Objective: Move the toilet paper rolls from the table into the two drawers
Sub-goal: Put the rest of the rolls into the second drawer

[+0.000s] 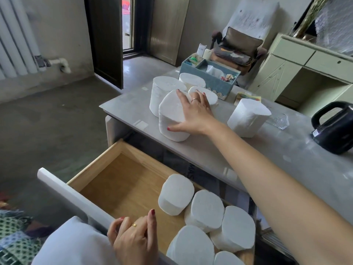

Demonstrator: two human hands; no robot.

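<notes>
Several white toilet paper rolls stand on the grey table [257,150]. My right hand [193,115] reaches across and grips the nearest roll [170,119] from the top and side, thumb low on its front. Three more rolls stand behind it, one [162,90] at the left. Another roll [246,119] stands apart to the right. Below the table edge an open wooden drawer [122,180] holds several rolls, one of them [175,194] standing free. My left hand [133,238] rests on the drawer's white front, fingers loosely curled, holding nothing.
A blue organiser box [219,83] sits at the table's far end. A black kettle [334,129] stands at the right, with a small glass dish [279,120] next to it. An armchair [238,48] and a cream cabinet [305,69] stand behind.
</notes>
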